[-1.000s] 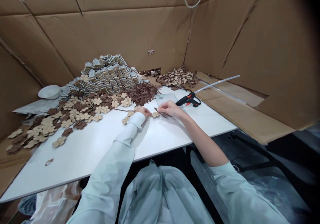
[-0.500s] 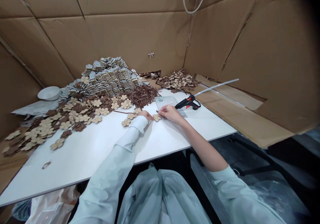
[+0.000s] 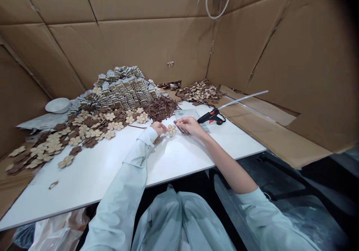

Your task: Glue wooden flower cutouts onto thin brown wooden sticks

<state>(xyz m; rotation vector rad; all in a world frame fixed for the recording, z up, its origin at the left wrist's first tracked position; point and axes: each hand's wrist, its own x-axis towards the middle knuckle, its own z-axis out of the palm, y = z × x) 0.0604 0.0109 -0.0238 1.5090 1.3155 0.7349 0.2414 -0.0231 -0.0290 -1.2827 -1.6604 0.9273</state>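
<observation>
My left hand (image 3: 158, 128) is closed at the edge of a cream flower cutout (image 3: 171, 129), pinching it above the white table (image 3: 117, 168). The flower's petals face me. Close to its right side, my right hand (image 3: 190, 126) is closed on thin brown strips (image 3: 181, 128) that stick out below the fingers. How many strips there are I cannot tell. Part of another cream flower (image 3: 156, 140) lies below my left wrist, mostly hidden by the sleeve. Just beyond my right hand rests a black glue gun (image 3: 211, 116) with a long glue stick in its back.
Cream and brown flowers (image 3: 84, 129) cover the table's left side. Behind them rise stacked small wrapped packs (image 3: 123, 88). A pile of brown strips (image 3: 161, 107) and a heap of small cutouts (image 3: 200, 91) lie at the back. A white bowl (image 3: 57, 105) sits far left; cardboard walls (image 3: 157, 41) enclose the table.
My left hand has shifted left and slightly up with the cream flower, which now shows its face more fully. My right hand stays nearly in place with the brown strips.
</observation>
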